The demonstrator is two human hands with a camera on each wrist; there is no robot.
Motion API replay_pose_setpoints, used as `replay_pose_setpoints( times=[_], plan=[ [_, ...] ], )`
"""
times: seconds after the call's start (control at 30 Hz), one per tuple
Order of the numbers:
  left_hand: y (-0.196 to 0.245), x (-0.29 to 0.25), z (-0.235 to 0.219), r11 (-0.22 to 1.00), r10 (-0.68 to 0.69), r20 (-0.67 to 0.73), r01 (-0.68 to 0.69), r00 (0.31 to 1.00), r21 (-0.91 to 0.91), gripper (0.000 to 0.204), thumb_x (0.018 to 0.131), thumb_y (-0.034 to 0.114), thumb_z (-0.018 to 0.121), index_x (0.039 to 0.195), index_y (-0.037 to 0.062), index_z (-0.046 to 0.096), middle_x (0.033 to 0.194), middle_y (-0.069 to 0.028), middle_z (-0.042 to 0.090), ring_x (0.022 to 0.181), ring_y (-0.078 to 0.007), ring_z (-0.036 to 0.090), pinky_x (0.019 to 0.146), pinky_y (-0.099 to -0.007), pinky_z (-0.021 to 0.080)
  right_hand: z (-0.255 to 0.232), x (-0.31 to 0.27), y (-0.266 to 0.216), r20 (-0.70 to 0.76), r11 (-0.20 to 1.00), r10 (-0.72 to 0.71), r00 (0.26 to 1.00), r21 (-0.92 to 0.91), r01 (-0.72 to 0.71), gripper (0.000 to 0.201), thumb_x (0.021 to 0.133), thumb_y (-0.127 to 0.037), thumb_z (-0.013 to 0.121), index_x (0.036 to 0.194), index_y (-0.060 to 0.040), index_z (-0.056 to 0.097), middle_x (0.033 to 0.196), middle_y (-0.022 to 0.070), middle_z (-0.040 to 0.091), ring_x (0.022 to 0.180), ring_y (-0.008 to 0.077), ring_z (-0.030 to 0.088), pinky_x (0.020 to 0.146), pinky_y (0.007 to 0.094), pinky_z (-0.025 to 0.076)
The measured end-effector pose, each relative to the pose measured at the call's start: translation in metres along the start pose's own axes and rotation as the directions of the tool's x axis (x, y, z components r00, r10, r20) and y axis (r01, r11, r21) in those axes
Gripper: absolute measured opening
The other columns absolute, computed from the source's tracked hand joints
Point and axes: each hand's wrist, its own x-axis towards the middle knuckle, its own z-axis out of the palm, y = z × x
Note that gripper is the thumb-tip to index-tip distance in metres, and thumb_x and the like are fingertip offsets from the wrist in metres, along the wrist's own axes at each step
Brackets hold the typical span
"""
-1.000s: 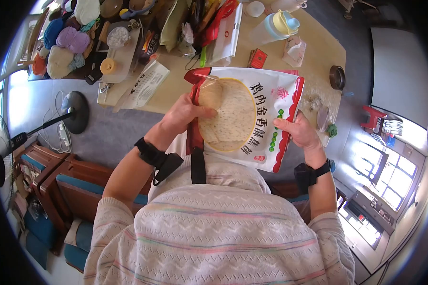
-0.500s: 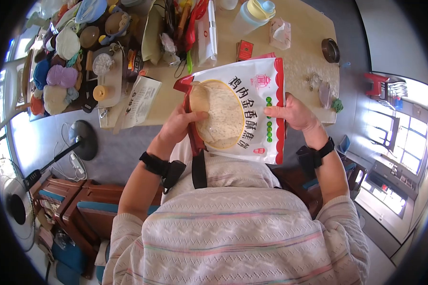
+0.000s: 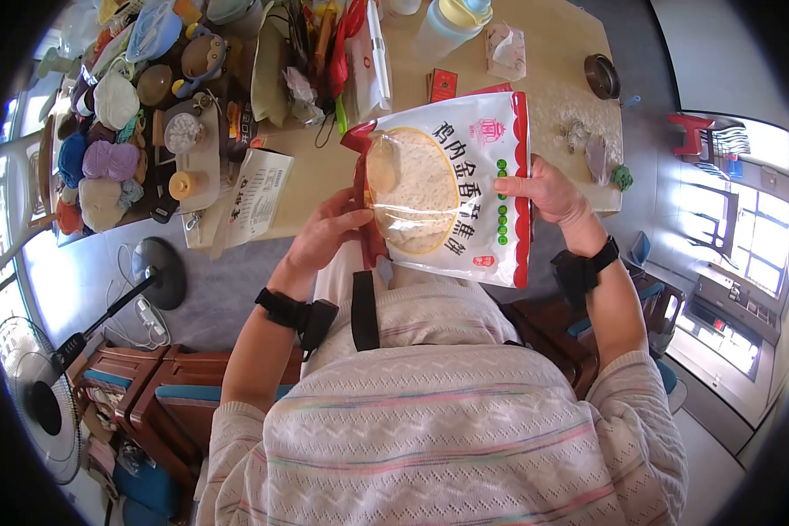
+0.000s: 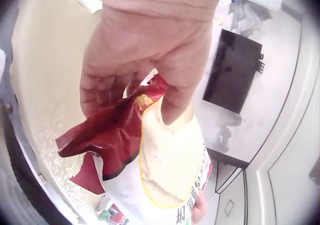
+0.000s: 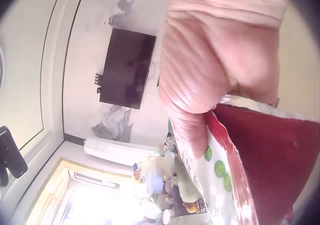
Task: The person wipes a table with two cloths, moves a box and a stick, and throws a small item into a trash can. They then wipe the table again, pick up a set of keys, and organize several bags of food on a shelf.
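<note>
Both hands hold up a white and red food bag point(image 3: 486, 223) in front of the body. Through its yellow-rimmed clear window point(image 3: 412, 188), pale speckled flat cakes show. The left hand point(image 3: 329, 230) pinches the crinkled red end, its thumb at the window's edge. In the left wrist view, the left hand point(image 4: 150, 49) has its thumb on the front and fingers behind the red film point(image 4: 112, 135). On the opposite side the right hand point(image 3: 557, 195) grips the red scalloped border, thumb flat on the front. The right wrist view shows the bag's dark red back point(image 5: 270, 150) below the right hand point(image 5: 215, 64).
Beyond the bag stands a table point(image 3: 535, 114) with a bottle point(image 3: 451, 31), a tissue pack point(image 3: 506, 51), a red box point(image 3: 443, 85), a brown round dish point(image 3: 601, 76) and a printed packet point(image 3: 254, 195). Yarn balls point(image 3: 110, 160) crowd the left. A fan point(image 3: 48, 403) stands lower left.
The left thumb has slid back from over the window to the bag's red edge. The bag has tilted slightly, with glare now across its window. The head view has shifted, moving the table leftward and up.
</note>
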Motion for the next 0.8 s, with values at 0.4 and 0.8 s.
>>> replay_pose_setpoints(
  times=[0.4,0.8],
  plan=[
    [-0.001,-0.003,-0.010,1.000,-0.005,0.013,0.005,1.000,0.004,0.045,0.082,0.014,0.056,0.124,0.0015,0.043,0.097,-0.0088,0.061,0.084,-0.0174,0.061,0.071,-0.0302,0.051,0.000,-0.002,-0.003,-0.061,0.999,-0.030,0.998,0.009,0.031,0.034,0.079,-0.008,0.064,0.111,-0.0007,0.054,0.100,0.0065,0.062,0.086,0.0143,0.061,0.076,0.0285,0.049],
    [0.001,0.001,-0.032,0.948,0.156,-0.186,-0.095,0.970,0.302,0.043,0.085,0.021,0.056,0.123,0.0034,0.045,0.103,-0.0048,0.058,0.089,-0.0105,0.055,0.073,-0.0246,0.045,0.005,-0.004,-0.002,-0.062,1.000,-0.027,0.998,-0.015,0.026,0.038,0.078,-0.008,0.063,0.113,-0.0001,0.052,0.103,0.0069,0.061,0.091,0.0156,0.059,0.080,0.0296,0.046]
  ],
)
